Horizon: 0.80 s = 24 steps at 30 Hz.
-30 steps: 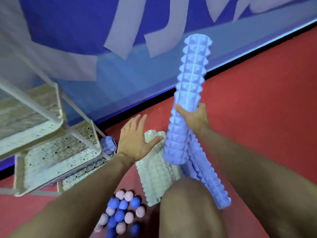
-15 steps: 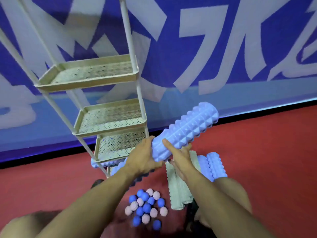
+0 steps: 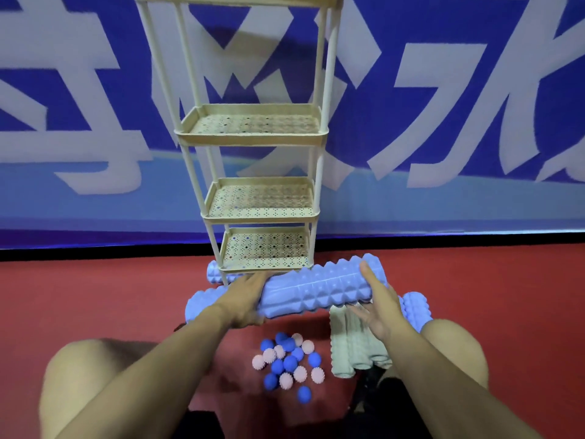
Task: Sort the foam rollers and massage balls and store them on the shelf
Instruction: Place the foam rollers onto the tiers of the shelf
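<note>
Foam rollers and massage balls wait on the red floor (image 3: 95, 296) before a cream four-tier shelf (image 3: 253, 139), its visible trays bare, as a seated person lifts the first piece toward it. A long blue knobbed roller (image 3: 316, 289) is carried nearly level just in front of the shelf's lowest tray, spanning its full width and more. The left hand (image 3: 245, 299) is wrapped around the roller's left end, palm under and fingers closed on it; the right hand (image 3: 376, 299) is spread flat against the right end, fingers open, bracing more than clasping.

Other blue rollers lie close by: one (image 3: 215, 274) at the shelf's foot, another (image 3: 198, 304) just in front of that, a third (image 3: 416, 310) to the right. Pale green rollers (image 3: 348, 343) lie side by side to the front right of the shelf, and blue and pink spiked massage balls (image 3: 288, 362) cluster in front of it, between the person's knees.

Judging by looks, the held roller is light and stiff with a slightly yielding, ridged surface (good purchase for bare fingers); a grip at both ends suits its length. It appears longer than the trays are wide, so it may overhang or need angling.
</note>
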Motion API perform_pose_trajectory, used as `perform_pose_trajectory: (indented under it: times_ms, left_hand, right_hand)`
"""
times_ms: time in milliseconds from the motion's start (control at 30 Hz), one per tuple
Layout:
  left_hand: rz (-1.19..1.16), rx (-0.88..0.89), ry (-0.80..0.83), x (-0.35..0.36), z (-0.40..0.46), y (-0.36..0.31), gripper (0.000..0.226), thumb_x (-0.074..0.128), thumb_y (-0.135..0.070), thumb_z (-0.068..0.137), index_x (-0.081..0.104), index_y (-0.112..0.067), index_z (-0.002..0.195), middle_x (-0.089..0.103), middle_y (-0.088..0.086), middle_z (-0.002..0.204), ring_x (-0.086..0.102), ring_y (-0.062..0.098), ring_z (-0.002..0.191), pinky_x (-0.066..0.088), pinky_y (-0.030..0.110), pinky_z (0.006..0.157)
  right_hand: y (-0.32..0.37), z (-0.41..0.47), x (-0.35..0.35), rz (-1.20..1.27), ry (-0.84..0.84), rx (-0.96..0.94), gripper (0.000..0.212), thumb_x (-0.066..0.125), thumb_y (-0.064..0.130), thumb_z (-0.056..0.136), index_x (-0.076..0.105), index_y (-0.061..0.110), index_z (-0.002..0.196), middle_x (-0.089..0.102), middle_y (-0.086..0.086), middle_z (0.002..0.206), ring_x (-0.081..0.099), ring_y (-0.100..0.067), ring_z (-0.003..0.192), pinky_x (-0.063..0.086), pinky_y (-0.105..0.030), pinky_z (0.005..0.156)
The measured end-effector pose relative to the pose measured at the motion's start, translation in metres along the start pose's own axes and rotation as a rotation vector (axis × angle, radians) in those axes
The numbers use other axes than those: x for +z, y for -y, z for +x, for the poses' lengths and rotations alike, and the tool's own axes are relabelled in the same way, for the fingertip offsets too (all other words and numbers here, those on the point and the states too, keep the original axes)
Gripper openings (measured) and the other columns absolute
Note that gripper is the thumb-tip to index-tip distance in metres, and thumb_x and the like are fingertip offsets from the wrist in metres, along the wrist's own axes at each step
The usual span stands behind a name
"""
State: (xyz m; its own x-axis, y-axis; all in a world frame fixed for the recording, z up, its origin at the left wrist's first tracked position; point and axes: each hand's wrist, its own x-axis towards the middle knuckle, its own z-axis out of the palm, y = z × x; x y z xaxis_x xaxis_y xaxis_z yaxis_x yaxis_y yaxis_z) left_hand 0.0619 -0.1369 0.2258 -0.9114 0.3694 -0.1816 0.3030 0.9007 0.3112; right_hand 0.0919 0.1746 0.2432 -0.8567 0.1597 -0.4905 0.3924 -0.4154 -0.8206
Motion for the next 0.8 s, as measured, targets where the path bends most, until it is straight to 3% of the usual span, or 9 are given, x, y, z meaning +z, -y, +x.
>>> perform_pose_trajectory:
  times_ms: [133, 233, 400, 533, 600, 700, 800]
  left_hand:
    - [0.123, -0.002, 0.036, 0.013, 0.004, 0.019, 0.105, 0.077, -0.049, 0.066, 0.023, -0.026, 0.152, 0.041, -0.003, 0.149, 0.04, 0.028, 0.136, 0.031, 0.054, 0.112]
    - [0.145, -0.072, 0.04, 0.028, 0.012, 0.022, 0.093, 0.07, -0.049, 0.082, 0.019, -0.024, 0.156, 0.03, -0.004, 0.157, 0.03, 0.026, 0.143, 0.022, 0.059, 0.117]
    - [0.048, -0.227, 0.066, 0.057, 0.016, 0.03, 0.079, 0.053, -0.054, 0.093, 0.021, -0.018, 0.156, 0.025, 0.007, 0.16, 0.029, 0.031, 0.145, 0.025, 0.052, 0.118]
    - [-0.005, -0.323, 0.065, 0.073, 0.012, 0.045, 0.07, 0.048, -0.056, 0.096, 0.028, -0.018, 0.152, 0.027, 0.008, 0.158, 0.037, 0.034, 0.139, 0.037, 0.047, 0.109]
    - [-0.022, -0.343, 0.076, 0.079, 0.01, 0.054, 0.068, 0.049, -0.053, 0.096, 0.029, -0.018, 0.151, 0.029, 0.008, 0.156, 0.04, 0.033, 0.136, 0.04, 0.046, 0.105]
    - [-0.042, -0.382, 0.107, 0.084, 0.011, 0.07, 0.066, 0.05, -0.051, 0.096, 0.03, -0.018, 0.15, 0.03, 0.006, 0.154, 0.041, 0.032, 0.135, 0.041, 0.047, 0.104]
    - [-0.04, -0.401, 0.117, 0.091, 0.016, 0.085, 0.064, 0.049, -0.052, 0.095, 0.034, -0.019, 0.147, 0.033, 0.005, 0.151, 0.044, 0.032, 0.132, 0.043, 0.047, 0.103]
  right_hand:
    - [-0.015, 0.0, -0.008, -0.109, 0.121, 0.079, 0.061, 0.081, 0.048, 0.08, 0.066, 0.015, 0.128, 0.074, -0.008, 0.118, 0.072, -0.026, 0.108, 0.057, -0.046, 0.095]
    - [-0.034, 0.009, 0.0, -0.115, 0.0, 0.086, 0.059, 0.081, 0.05, 0.077, 0.07, 0.01, 0.119, 0.076, -0.01, 0.111, 0.073, -0.026, 0.104, 0.059, -0.043, 0.09]
    - [-0.084, 0.037, 0.006, -0.048, -0.349, 0.143, 0.085, 0.091, 0.057, 0.059, 0.066, -0.003, 0.114, 0.076, -0.015, 0.097, 0.076, -0.025, 0.082, 0.063, -0.04, 0.066]
    - [-0.119, 0.063, 0.001, -0.05, -0.466, 0.163, 0.127, 0.089, 0.076, 0.036, 0.053, 0.0, 0.131, 0.068, -0.024, 0.116, 0.075, -0.029, 0.088, 0.061, -0.038, 0.059]
    - [-0.126, 0.068, 0.008, -0.044, -0.51, 0.195, 0.129, 0.087, 0.079, 0.036, 0.051, 0.001, 0.132, 0.068, -0.021, 0.116, 0.074, -0.03, 0.089, 0.061, -0.038, 0.058]
    - [-0.133, 0.074, 0.023, -0.01, -0.56, 0.199, 0.107, 0.085, 0.073, 0.051, 0.054, 0.0, 0.123, 0.071, -0.008, 0.102, 0.074, -0.023, 0.084, 0.061, -0.036, 0.061]
    - [-0.148, 0.09, 0.026, -0.006, -0.555, 0.213, 0.128, 0.079, 0.088, 0.031, 0.056, 0.002, 0.123, 0.073, -0.005, 0.096, 0.073, -0.025, 0.084, 0.062, -0.043, 0.079]
